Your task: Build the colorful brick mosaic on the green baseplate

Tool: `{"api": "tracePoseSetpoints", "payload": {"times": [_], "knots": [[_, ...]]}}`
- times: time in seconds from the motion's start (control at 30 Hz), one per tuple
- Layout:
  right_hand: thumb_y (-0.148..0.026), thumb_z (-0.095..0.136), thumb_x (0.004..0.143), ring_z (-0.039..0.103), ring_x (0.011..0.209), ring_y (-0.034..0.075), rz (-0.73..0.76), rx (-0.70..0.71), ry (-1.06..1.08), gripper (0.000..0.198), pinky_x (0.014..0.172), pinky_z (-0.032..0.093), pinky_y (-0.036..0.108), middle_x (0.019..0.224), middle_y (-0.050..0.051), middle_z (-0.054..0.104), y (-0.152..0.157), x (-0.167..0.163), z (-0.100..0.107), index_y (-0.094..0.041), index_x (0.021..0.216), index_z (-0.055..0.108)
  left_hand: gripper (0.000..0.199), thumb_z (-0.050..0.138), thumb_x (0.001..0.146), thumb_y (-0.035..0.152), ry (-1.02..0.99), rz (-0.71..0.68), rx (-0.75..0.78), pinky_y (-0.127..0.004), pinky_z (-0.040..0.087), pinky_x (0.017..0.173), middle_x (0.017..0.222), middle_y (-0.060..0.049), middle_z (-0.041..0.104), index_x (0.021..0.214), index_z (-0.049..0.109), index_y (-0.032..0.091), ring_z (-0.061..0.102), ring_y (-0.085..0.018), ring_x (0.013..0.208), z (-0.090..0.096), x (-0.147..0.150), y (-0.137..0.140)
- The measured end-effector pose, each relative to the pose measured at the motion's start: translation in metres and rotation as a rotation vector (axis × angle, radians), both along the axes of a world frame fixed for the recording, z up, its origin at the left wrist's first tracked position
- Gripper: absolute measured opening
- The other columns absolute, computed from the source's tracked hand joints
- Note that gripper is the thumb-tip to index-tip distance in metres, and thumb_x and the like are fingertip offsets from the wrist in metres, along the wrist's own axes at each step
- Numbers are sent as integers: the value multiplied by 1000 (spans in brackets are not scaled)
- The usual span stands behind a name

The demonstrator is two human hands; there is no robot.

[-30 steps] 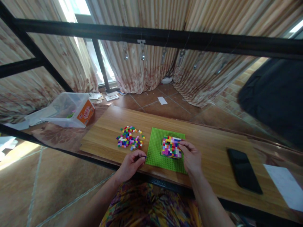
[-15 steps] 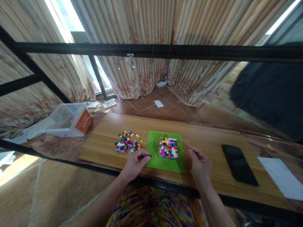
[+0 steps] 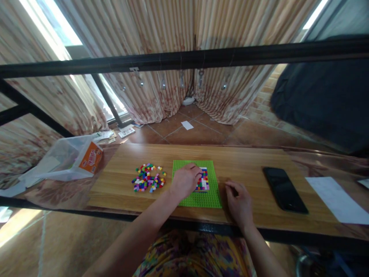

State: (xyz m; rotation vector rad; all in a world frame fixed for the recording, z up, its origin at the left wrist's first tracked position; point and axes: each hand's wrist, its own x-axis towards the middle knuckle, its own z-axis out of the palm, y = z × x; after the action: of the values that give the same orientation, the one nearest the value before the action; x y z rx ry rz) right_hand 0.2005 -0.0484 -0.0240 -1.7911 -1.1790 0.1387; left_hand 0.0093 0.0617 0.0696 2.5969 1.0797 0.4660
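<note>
My left hand (image 3: 186,180) reaches over a block of small multicoloured building bricks (image 3: 204,181), covering its left side. Its thumb and fingertips are pinched on a tiny dark purple brick, mostly hidden, at the top of the block. Under the block lies a green studded baseplate (image 3: 198,200). To the right of the baseplate, my right hand (image 3: 240,202) rests on the wooden table, fingers curled in and thumb near the index finger, with no brick visible in it. A loose pile of small coloured bricks (image 3: 147,179) lies left of the baseplate.
A black phone (image 3: 285,189) and a white paper sheet (image 3: 338,200) lie at the right. Left of the wooden table (image 3: 115,188) is a clear plastic box (image 3: 67,154) with an orange label. A black metal bar (image 3: 173,59) crosses beyond the table, before curtains.
My left hand has moved right, from the baseplate's left edge onto the brick block, carrying the small brick. My right hand has lowered slightly toward the table. The camera view has shifted.
</note>
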Motion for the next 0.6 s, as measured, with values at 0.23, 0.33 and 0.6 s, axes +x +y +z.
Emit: {"api": "tracePoseSetpoints", "payload": {"times": [0.23, 0.33, 0.6], "knots": [[-34, 53, 87, 64, 93, 22, 10, -12, 4, 22, 89, 49, 41, 95, 9, 70, 0, -1, 2, -19, 88, 69, 18, 54, 92, 28, 73, -27, 86, -26, 48, 72, 90, -1, 66, 86, 70, 22, 61, -15, 83, -4, 7, 3], [-34, 53, 87, 64, 91, 22, 16, 4, 2, 22, 87, 50, 40, 94, 9, 70, 0, -2, 4, -20, 87, 69, 19, 54, 92, 28, 70, -43, 128, -26, 49, 73, 88, -1, 66, 84, 69, 21, 61, -15, 82, -7, 9, 4], [-33, 53, 88, 64, 90, 23, 23, -9, -36, 21, 86, 50, 40, 94, 9, 70, -1, -2, 5, -19, 87, 68, 13, 60, 89, 28, 6, 18, 173, -28, 49, 74, 87, -2, 64, 81, 66, 19, 59, -16, 80, -14, 9, 2]]}}
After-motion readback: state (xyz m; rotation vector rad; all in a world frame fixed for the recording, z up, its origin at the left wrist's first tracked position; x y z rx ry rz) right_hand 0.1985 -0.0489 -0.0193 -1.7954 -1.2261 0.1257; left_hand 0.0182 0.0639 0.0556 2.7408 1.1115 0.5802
